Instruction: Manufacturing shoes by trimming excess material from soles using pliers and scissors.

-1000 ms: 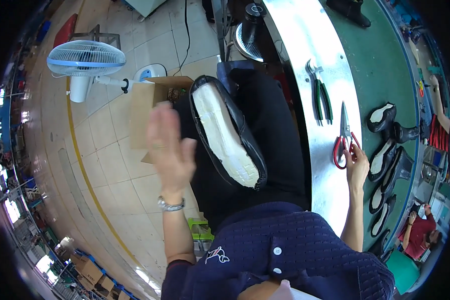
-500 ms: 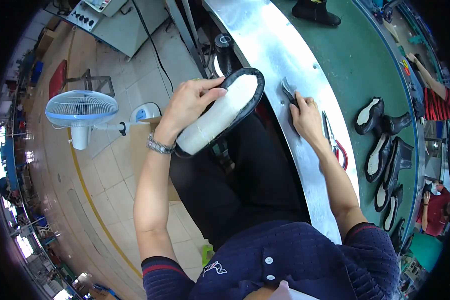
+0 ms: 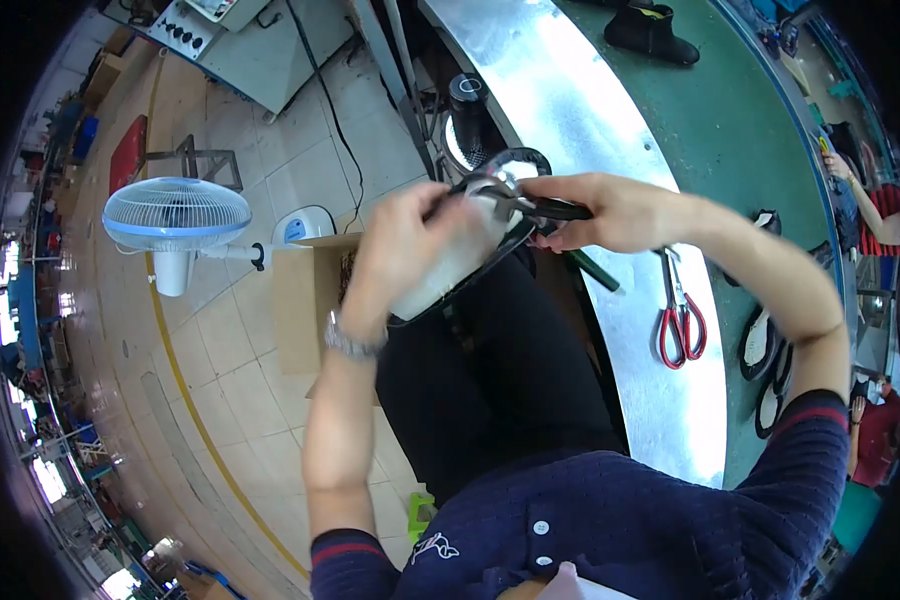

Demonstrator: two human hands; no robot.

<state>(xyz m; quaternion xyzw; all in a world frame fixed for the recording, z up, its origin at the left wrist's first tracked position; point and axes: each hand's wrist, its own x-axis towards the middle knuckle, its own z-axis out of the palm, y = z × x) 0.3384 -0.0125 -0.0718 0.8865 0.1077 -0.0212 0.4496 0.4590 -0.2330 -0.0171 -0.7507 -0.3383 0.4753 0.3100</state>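
Note:
Above my lap, a black shoe (image 3: 445,285) is held with its white sole side up. My left hand (image 3: 395,260), partly smeared by motion, is closed around its middle. A pair of pliers (image 3: 515,203) with dark handles is in the grip of my right hand (image 3: 620,212). Their metal jaws are over the shoe's upper end, at the black edge; whether they pinch it I cannot tell. One green handle points down past my right fingers. Red-handled scissors (image 3: 682,325) rest on the shiny metal bench top (image 3: 660,420) beside my right forearm.
A green belt (image 3: 710,130) runs beyond the bench, with a black boot (image 3: 650,38) and several black shoes (image 3: 760,345). At left stand a blue-white fan (image 3: 177,220) and an open cardboard box (image 3: 300,310). A co-worker's arm (image 3: 855,190) shows at far right.
My right hand has lifted the pliers off the bench and brought them left to the shoe. The shoe and my left hand have shifted slightly right and down.

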